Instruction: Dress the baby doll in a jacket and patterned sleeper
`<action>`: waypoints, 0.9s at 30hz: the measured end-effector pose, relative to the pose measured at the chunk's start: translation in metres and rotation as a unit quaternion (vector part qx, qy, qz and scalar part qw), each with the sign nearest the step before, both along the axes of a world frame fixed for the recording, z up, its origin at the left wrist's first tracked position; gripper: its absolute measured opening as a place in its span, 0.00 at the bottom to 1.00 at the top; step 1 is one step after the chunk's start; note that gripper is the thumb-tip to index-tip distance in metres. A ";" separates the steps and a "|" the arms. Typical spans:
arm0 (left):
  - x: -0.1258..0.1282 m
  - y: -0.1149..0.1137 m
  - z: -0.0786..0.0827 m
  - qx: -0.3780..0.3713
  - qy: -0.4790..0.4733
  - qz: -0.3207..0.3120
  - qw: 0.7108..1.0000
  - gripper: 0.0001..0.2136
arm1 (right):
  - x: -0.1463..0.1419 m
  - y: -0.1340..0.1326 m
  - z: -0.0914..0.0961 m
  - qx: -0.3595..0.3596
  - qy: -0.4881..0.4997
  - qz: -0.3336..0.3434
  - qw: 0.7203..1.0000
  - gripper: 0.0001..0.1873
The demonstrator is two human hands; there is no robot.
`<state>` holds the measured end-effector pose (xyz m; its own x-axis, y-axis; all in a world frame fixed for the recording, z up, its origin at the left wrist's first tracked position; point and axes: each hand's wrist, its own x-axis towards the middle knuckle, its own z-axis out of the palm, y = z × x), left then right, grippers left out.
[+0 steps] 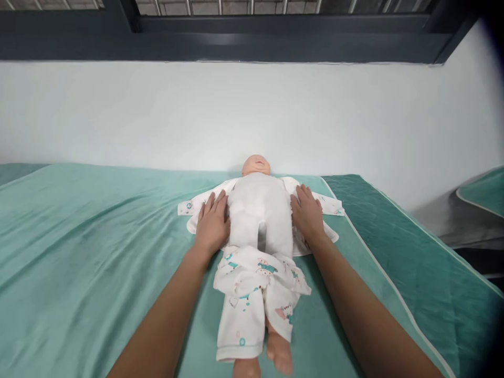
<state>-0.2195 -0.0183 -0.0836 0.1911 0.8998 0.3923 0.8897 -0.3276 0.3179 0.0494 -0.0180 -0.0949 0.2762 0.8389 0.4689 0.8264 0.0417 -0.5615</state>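
Observation:
A baby doll (pixel 260 205) lies on its back, its head towards the wall and its feet towards me. Its body is white and soft. Patterned white pants (pixel 252 278) cover its legs from the thighs to near the ankles. Under its back a white baby shirt (pixel 329 205) is spread out, both sleeves reaching sideways. My left hand (pixel 212 223) rests with fingers extended on the shirt, against the doll's left-hand side in view. On the opposite side my right hand (pixel 307 212) lies flat over the shirt, fingers stretched out beside the torso.
A light green sheet (pixel 98 262) with soft folds lies beneath the doll. Darker green quilted cloth (pixel 417 262) borders it at the right. Behind stands a white wall (pixel 197 113), under a dark window frame (pixel 252 46) with bars. More green cloth (pixel 484 191) shows at the far right.

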 end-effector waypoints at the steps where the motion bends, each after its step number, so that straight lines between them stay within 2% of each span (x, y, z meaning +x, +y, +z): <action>1: 0.000 0.000 0.000 0.006 0.004 0.010 1.000 0.26 | 0.000 0.002 0.000 -0.002 0.003 -0.002 1.000 0.25; 6: -0.002 0.002 0.000 0.027 0.000 0.086 0.996 0.23 | -0.002 0.001 -0.002 0.003 -0.002 0.001 1.000 0.26; 8: -0.004 0.003 -0.001 0.024 0.002 0.100 0.995 0.23 | -0.005 -0.005 0.001 0.031 0.004 0.016 0.999 0.27; 12: -0.007 -0.001 -0.002 0.028 0.014 0.088 0.996 0.23 | -0.016 -0.028 0.016 0.154 0.071 0.085 0.982 0.22; 15: -0.008 -0.016 0.002 0.054 0.010 0.051 0.997 0.14 | -0.030 -0.052 0.027 0.191 0.118 0.139 0.965 0.16; 17: -0.009 -0.032 0.006 0.037 0.005 0.001 0.999 0.09 | -0.041 -0.064 0.032 0.179 0.148 0.168 0.958 0.14; 19: -0.009 -0.049 0.011 -0.011 0.008 -0.049 0.999 0.11 | -0.048 -0.070 0.032 0.166 0.192 0.179 0.951 0.14; 21: -0.010 -0.066 0.014 -0.052 0.006 -0.076 0.996 0.11 | -0.049 -0.069 0.027 0.155 0.255 0.154 0.942 0.15; 24: -0.012 -0.082 0.018 -0.071 -0.006 -0.092 0.993 0.10 | -0.038 -0.064 0.014 0.118 0.325 0.079 0.935 0.15; 27: -0.015 -0.090 0.019 -0.063 0.003 -0.099 0.993 0.10 | -0.021 -0.072 0.003 0.023 0.304 0.075 0.949 0.11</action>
<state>-0.2344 -0.1079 -0.0651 0.3705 0.8863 0.2780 0.8145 -0.4538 0.3615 0.0288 -0.0897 -0.0922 0.3866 0.8729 0.2976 0.3330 0.1687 -0.9277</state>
